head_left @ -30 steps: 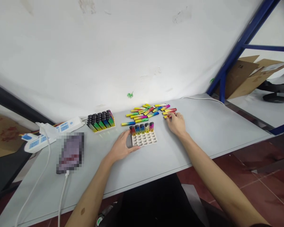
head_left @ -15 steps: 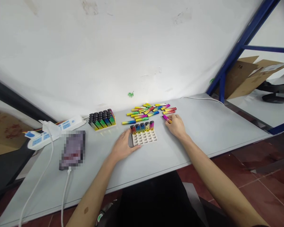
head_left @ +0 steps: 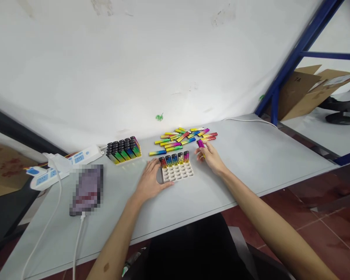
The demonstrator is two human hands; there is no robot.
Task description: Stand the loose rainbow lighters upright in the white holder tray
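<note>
A small white slotted tray (head_left: 178, 171) rests on the table, with a row of upright lighters (head_left: 175, 159) in its back slots and bare slots in front. My left hand (head_left: 149, 179) grips the tray's left side, thumb along its front corner and fingers toward the back. To the right of the tray, my right hand (head_left: 210, 156) pinches a magenta and yellow lighter (head_left: 200, 144), raised upright just above the table. Behind the tray lies a loose pile of shiny coloured lighters (head_left: 182, 137).
A second tray packed with black-topped lighters (head_left: 124, 149) stands at the left rear. Further left are a power strip (head_left: 78, 157), a blurred-out phone-like object (head_left: 87, 188) and white cables (head_left: 77, 241). A blue metal frame (head_left: 291, 66) rises at the right.
My right hand has moved slightly left toward the tray, and the lighter in it has turned from slanted to more upright. My left hand stays at the tray.
</note>
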